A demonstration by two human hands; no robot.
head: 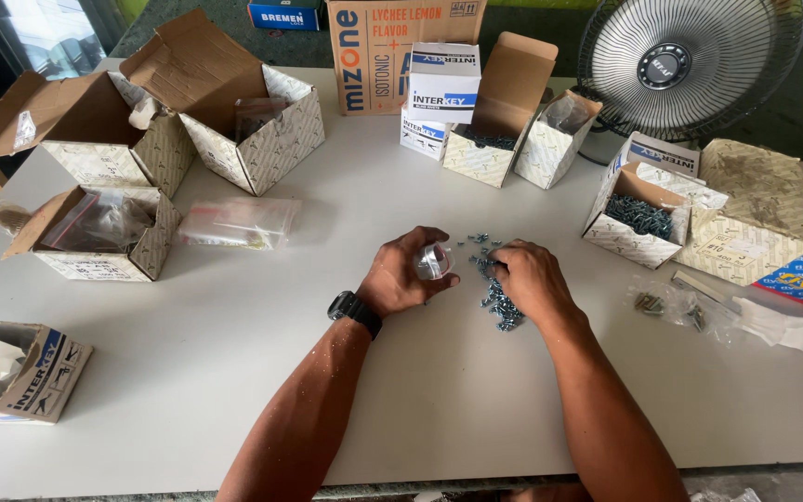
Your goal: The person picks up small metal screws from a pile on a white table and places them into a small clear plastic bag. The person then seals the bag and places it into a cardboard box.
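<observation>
My left hand (406,271) is closed around a small clear plastic bag (432,262) at the middle of the white table (234,353). A black watch sits on that wrist. My right hand (527,277) rests with fingers curled over a loose pile of small bluish screws (499,302) spread on the table between the two hands. Whether its fingertips pinch any screws is hidden.
Several open patterned cardboard boxes ring the table: at left (109,232), back left (253,130), back middle (490,139) and right, one holding screws (638,218). A flat plastic bag (239,223) lies left of centre. A fan (690,56) stands at back right.
</observation>
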